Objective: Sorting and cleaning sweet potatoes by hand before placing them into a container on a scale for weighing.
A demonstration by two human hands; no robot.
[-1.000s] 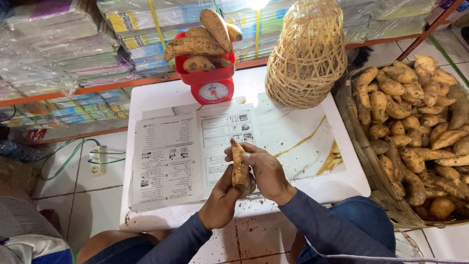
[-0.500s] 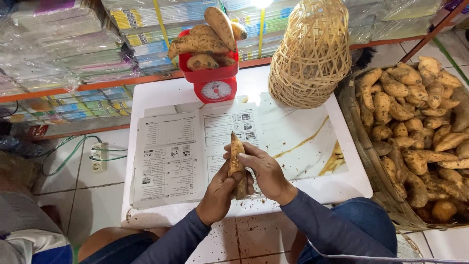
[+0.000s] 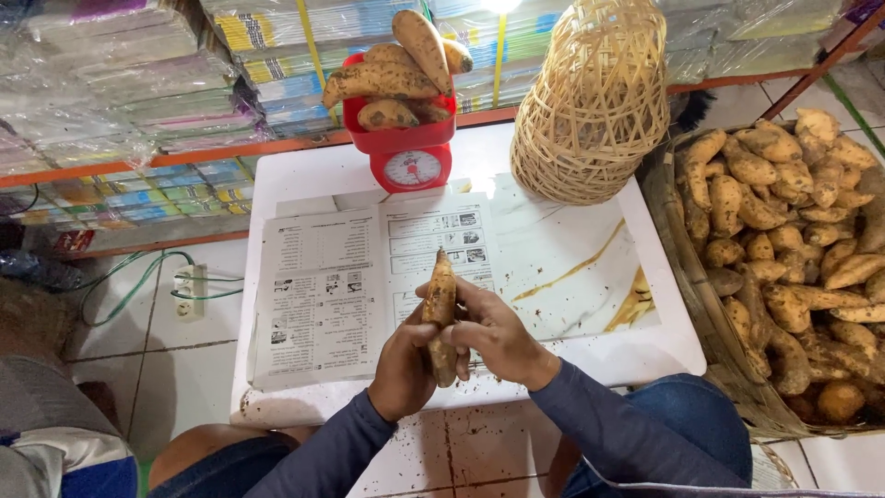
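A white table [image 3: 645, 277] is seen from above, set against shelves of wrapped stacks; a large basket [image 3: 687, 277] heaped with sweet potatoes stands just beside its right edge; an upturned woven cover [image 3: 595, 101] rests on the table's far right corner; a red kitchen scale [image 3: 406, 152] loaded with several sweet potatoes is placed at the far middle; printed sheets [image 3: 323, 295] are spread across the near left part of the table.

A single sweet potato [image 3: 440, 300] is held over the near edge of the table, between both hands; its long axis is set nearly upright in the view, running away from the person, with the tapered tip pointed toward the scale and the lower end hidden among the fingers. The left hand [image 3: 403, 364] is closed around its lower part from the left and below; the right hand [image 3: 493, 337] is curled over its middle from the right, fingers laid across the skin. Both hands are in contact with it; the right is placed higher along its length, the left nearer the base.
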